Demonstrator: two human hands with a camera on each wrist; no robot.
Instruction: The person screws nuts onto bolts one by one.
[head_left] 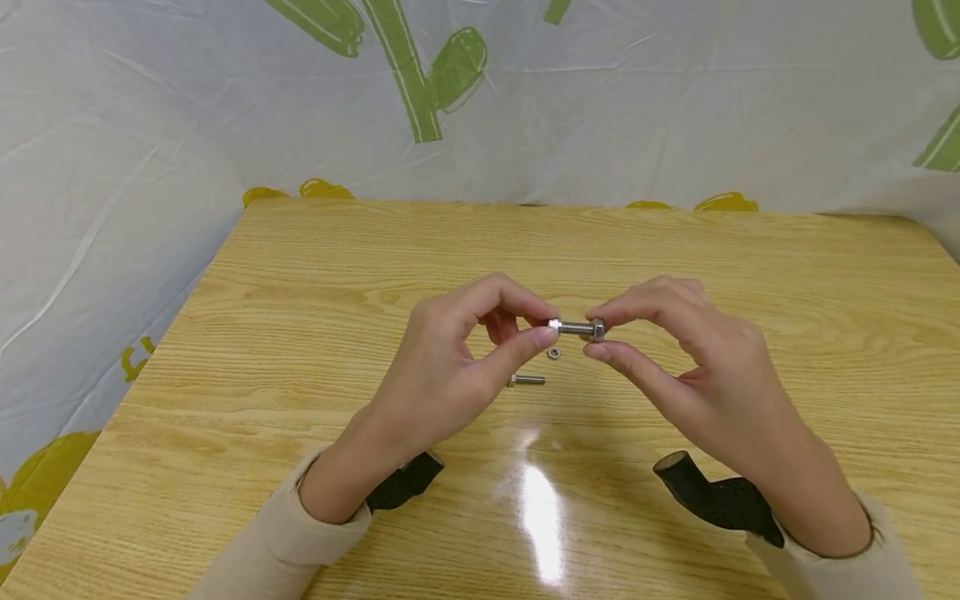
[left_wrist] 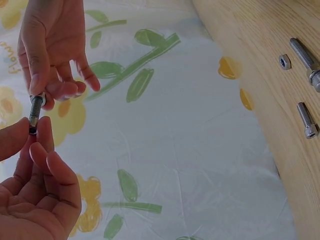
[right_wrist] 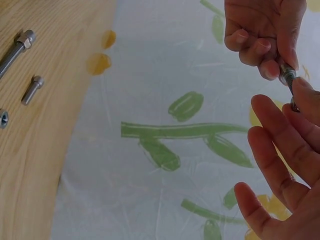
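Both hands meet over the wooden table, each at one end of a metal bolt [head_left: 577, 328] held level. My left hand [head_left: 450, 367] pinches the bolt's head end between thumb and index finger. At the other end, my right hand [head_left: 708, 371] has thumb and index finger around a hex nut [head_left: 598, 331] on the threaded shank. Its other fingers spread loosely in the right wrist view. Below the held bolt, a small loose nut [head_left: 553, 353] lies on the table beside a longer bolt [left_wrist: 302, 52] with a nut on it, partly hidden by the left hand in the head view.
A short bolt [left_wrist: 307, 121] lies on the table [head_left: 300, 250] near the longer one. Black curved pieces [head_left: 408, 481] sit at both wrists. A white sheet [head_left: 600, 108] with green and yellow plant prints hangs behind the table and along its left side.
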